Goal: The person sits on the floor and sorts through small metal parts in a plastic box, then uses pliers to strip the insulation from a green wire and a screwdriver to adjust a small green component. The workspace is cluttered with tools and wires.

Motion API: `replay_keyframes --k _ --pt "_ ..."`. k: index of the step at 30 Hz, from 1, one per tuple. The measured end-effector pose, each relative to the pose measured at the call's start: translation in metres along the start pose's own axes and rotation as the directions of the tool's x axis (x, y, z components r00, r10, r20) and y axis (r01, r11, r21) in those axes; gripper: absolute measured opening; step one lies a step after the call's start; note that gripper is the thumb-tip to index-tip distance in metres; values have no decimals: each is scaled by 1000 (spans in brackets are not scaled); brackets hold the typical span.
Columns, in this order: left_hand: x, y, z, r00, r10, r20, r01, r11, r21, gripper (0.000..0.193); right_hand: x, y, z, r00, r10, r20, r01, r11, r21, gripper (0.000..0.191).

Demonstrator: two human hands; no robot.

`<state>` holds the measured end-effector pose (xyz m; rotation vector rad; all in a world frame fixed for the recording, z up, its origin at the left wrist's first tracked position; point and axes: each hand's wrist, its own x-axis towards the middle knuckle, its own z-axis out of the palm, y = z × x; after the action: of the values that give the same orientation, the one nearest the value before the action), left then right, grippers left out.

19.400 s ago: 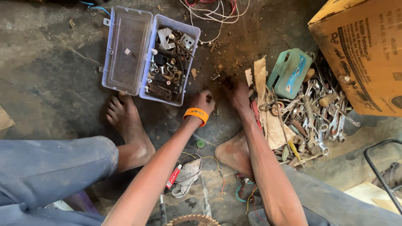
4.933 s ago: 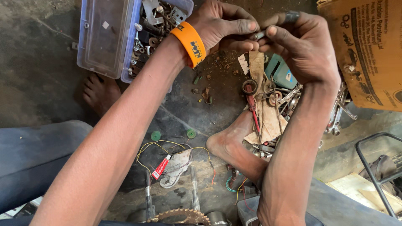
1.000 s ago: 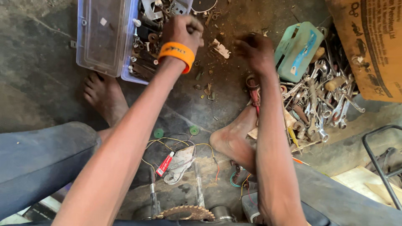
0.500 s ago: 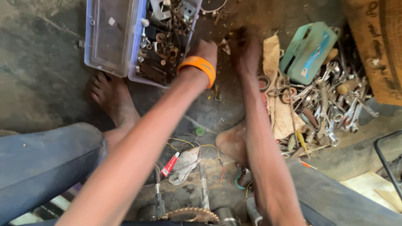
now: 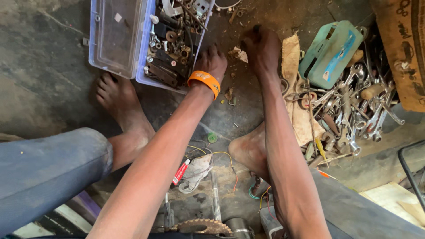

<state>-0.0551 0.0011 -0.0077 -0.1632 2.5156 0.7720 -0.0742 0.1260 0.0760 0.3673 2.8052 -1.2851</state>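
Observation:
My left hand, with an orange wristband on it, reaches down to the dirty floor right at the near corner of a clear plastic parts box. The box's open half is full of screws, nuts and small metal parts. My right hand is pressed to the floor a little to the right, beside a scrap of debris. Both hands show only their backs, so the fingertips are hidden and I cannot see whether either one holds anything.
A teal plastic case lies on a heap of wrenches, with a cardboard box at the right. My bare feet flank the arms. A red tube, wires and a toothed sprocket lie close to me.
My left hand has come off the parts box and dropped to the floor beside my right hand. The view has shifted a little.

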Motion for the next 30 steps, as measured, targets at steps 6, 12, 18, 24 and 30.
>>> replay_keyframes --k 6,12,18,24,30 --pt "2 -15 9 937 346 -50 -310 888 338 44 22 -29 23 935 -337 -114 353 918 182 27" --pt "0 -10 3 983 182 -5 -182 982 -39 35 32 -37 35 971 -233 -61 235 971 31 17" --pt "-3 1 5 960 204 -192 -253 926 -281 19 16 -7 9 970 216 108 -239 803 546 9" --pt "20 27 16 994 -57 91 107 411 -905 24 20 10 4 962 257 90 -200 444 873 20" --pt "34 55 21 886 -194 -421 -150 741 -655 25 33 -2 16 971 -210 -115 225 965 138 22"
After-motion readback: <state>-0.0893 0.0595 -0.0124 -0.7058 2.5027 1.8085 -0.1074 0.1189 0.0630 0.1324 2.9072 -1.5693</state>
